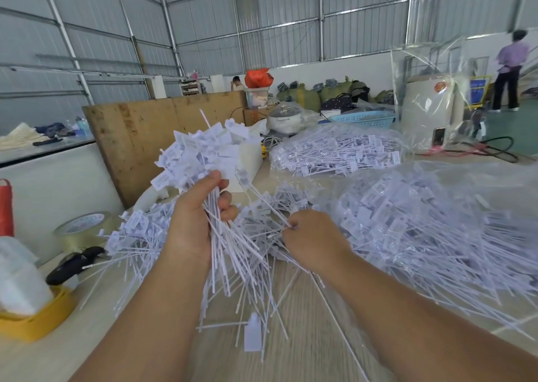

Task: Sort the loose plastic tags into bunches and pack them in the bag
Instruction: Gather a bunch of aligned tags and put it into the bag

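Left hand [195, 221] clenches a fat bunch of tags [209, 154], heads fanned above the grip, tails hanging below, likely so heads line up for bundling. Right hand [311, 236], just beside that grip, pinches one tag tail out of the loose pile [139, 230] on the worktop [305, 352]. Filled clear bag [334, 149] lies beyond. Print on tag heads too blurred to read.

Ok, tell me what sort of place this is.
Probably a warehouse or small packing workshop. The corrugated metal walls on a steel frame, stuffed green sacks stacked along the back wall, and clear plastic bags full of white plastic tags on the pale wooden worktable all suggest bulk packing work.
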### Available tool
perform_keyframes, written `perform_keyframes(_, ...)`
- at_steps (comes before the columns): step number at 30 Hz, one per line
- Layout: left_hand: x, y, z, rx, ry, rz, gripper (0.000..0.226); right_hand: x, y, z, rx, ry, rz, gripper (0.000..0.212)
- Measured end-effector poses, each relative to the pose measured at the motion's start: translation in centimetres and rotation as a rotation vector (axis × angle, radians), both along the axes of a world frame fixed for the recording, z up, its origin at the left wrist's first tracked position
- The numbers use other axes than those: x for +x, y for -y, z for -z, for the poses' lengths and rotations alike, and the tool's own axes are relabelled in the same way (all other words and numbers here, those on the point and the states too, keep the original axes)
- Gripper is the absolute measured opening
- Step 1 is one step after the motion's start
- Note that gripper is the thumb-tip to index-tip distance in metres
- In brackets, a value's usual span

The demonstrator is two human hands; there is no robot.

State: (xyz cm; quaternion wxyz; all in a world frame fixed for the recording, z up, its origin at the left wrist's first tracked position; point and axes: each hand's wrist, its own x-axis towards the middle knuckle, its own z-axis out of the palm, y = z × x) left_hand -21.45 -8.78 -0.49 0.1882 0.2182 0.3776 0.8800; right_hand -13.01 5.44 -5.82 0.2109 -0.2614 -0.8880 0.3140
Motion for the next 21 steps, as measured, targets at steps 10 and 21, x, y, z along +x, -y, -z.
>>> perform_keyframes(10,-0.2,0.5,-0.4,0.043,-0.019,-0.011,0.029,0.3,0.5,-0.3,0.051,-0.037,0.019,0.022)
perform_keyframes(21,-0.5,-0.5,0.3,-0.207,0.005,-0.285,0.026,0.7,1.2,-1.4,0.260,-0.156,0.063,0.031)
